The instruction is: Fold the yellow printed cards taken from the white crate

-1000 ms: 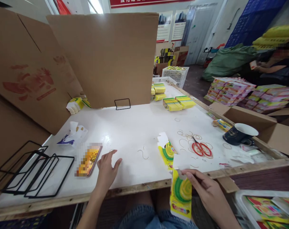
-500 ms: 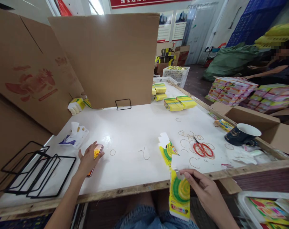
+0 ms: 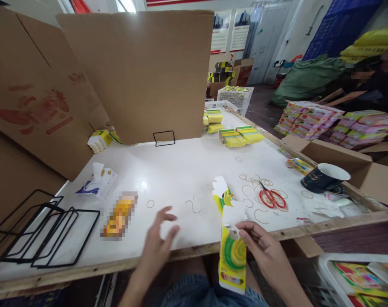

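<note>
My right hand [image 3: 266, 251] grips a flat yellow-and-green carton [image 3: 232, 256] near its white top flap, holding it upright over the table's front edge. My left hand [image 3: 158, 245] hovers open just left of it, fingers spread, holding nothing. A second flat carton [image 3: 223, 197] lies on the white table [image 3: 181, 170] just beyond. A phone [image 3: 119, 215] lies to the left of my left hand. Loose rubber bands [image 3: 253, 183] and red scissors [image 3: 270, 198] lie to the right.
Black wire frames [image 3: 43, 230] lie at the left. A tissue pack [image 3: 96, 181], a dark mug [image 3: 323, 177], stacks of yellow packs [image 3: 240, 136] and upright cardboard sheets [image 3: 139, 72] surround the table. Another person [image 3: 366, 85] sits at the far right.
My left hand left the phone and swung right toward the carton. My right hand with the carton shifted slightly left and up.
</note>
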A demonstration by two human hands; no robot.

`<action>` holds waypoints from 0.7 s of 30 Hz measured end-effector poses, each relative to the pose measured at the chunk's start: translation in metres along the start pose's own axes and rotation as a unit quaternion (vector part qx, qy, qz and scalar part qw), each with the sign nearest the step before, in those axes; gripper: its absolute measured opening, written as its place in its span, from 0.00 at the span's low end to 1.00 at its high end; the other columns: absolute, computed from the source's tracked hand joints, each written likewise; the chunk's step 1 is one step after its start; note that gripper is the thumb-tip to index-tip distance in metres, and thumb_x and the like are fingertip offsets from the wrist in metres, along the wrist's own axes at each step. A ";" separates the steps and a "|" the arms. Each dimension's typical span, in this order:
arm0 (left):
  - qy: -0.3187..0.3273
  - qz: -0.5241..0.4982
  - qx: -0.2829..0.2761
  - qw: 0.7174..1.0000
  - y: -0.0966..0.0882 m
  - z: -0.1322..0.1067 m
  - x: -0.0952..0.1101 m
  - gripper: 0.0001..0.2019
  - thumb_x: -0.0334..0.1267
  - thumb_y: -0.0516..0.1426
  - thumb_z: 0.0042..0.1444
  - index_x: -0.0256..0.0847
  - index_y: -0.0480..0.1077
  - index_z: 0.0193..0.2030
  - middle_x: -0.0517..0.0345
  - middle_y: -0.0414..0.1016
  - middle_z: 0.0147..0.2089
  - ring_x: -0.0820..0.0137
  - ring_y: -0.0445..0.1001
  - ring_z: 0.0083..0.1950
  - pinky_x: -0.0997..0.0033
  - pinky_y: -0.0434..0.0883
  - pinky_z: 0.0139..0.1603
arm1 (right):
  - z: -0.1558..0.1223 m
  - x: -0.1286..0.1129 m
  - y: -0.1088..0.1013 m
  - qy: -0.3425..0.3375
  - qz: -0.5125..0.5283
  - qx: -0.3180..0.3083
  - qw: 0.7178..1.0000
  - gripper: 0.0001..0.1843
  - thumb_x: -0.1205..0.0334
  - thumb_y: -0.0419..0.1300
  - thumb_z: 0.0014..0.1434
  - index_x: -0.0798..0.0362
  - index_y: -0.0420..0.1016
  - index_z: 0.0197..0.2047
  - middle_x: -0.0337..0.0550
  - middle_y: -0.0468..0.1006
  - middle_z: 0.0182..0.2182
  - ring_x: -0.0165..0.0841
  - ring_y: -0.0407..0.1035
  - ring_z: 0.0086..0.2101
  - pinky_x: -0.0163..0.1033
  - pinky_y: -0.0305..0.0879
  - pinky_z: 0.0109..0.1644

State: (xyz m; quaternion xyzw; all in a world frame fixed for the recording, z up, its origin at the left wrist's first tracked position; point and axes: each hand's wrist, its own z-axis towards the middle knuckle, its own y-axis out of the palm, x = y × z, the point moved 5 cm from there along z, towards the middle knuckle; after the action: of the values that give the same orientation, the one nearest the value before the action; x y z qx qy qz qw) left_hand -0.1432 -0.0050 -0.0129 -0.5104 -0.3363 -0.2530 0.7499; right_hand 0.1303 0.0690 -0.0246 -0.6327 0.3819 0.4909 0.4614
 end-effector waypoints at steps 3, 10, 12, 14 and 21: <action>-0.023 -0.282 -0.205 0.937 0.063 -0.018 0.054 0.29 0.38 0.54 0.60 0.42 0.46 0.64 0.46 0.61 0.58 0.70 0.68 0.52 0.66 0.65 0.55 | 0.000 -0.003 0.004 -0.024 0.012 0.001 1.000 0.20 0.47 0.57 0.58 0.57 0.65 0.42 0.48 0.73 0.36 0.34 0.69 0.39 0.35 0.68 0.42; -0.070 -0.438 -0.263 0.857 0.094 -0.020 0.086 0.26 0.33 0.55 0.58 0.41 0.51 0.61 0.51 0.68 0.44 0.73 0.69 0.40 0.73 0.66 0.40 | -0.007 -0.017 -0.006 -0.068 -0.030 0.000 0.997 0.16 0.51 0.57 0.59 0.58 0.68 0.36 0.46 0.71 0.31 0.31 0.67 0.33 0.32 0.65 0.37; -0.086 -0.492 -0.276 0.821 0.096 -0.020 0.084 0.26 0.33 0.59 0.55 0.40 0.52 0.59 0.53 0.69 0.41 0.73 0.69 0.38 0.75 0.65 0.37 | -0.009 -0.020 -0.006 -0.070 -0.048 -0.033 0.996 0.16 0.51 0.55 0.61 0.58 0.68 0.35 0.45 0.70 0.29 0.30 0.66 0.32 0.31 0.64 0.36; -0.106 -0.549 -0.284 0.779 0.098 -0.021 0.084 0.27 0.33 0.62 0.51 0.38 0.53 0.55 0.53 0.70 0.39 0.74 0.70 0.36 0.75 0.65 0.36 | -0.009 -0.021 -0.003 -0.070 -0.051 -0.071 0.994 0.16 0.52 0.53 0.62 0.57 0.67 0.34 0.43 0.68 0.28 0.29 0.64 0.31 0.31 0.63 0.35; -0.111 -0.576 -0.258 0.768 0.099 -0.022 0.086 0.32 0.32 0.62 0.52 0.40 0.46 0.56 0.49 0.71 0.45 0.73 0.72 0.37 0.73 0.67 0.38 | -0.009 -0.018 0.002 -0.051 0.043 -0.074 0.995 0.19 0.54 0.53 0.63 0.51 0.56 0.53 0.42 0.70 0.33 0.29 0.67 0.32 0.31 0.65 0.36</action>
State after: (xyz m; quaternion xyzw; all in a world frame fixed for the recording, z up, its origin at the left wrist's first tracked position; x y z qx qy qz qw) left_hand -0.0112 0.0062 -0.0116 -0.4198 -0.5700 -0.6562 0.2614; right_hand 0.1268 0.0609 -0.0067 -0.6224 0.3473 0.5690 0.4102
